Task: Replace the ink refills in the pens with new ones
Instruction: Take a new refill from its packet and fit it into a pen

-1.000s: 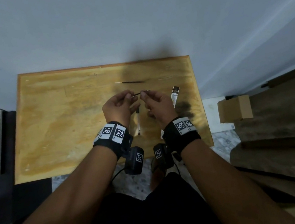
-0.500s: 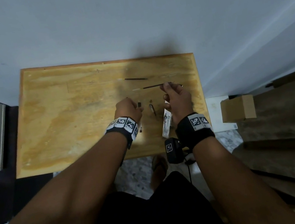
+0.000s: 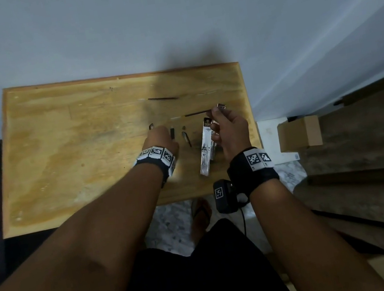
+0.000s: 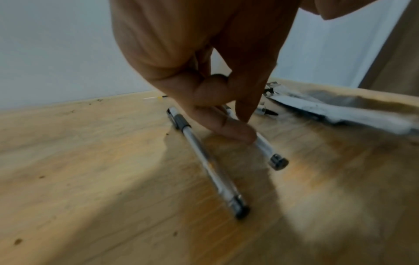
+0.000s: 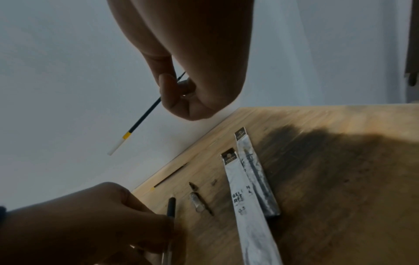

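We judge the refill (image 5: 145,118), pinched at one end by the right hand (image 3: 230,127), may slip while the left hand (image 4: 204,75) presses a pen (image 4: 264,143) that could roll on the surface (image 3: 71,153).

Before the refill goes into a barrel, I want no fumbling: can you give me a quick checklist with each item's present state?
1. Right hand pinches the refill: ok.
2. Refill lifted off the table: ok.
3. Left hand has the barrel lifted: not ok, fingers only on it, and it lies on the table.
4. Barrel's end open: cannot tell.
5. Second pen apart from that barrel: ok.
6. Refill packets within reach: ok.
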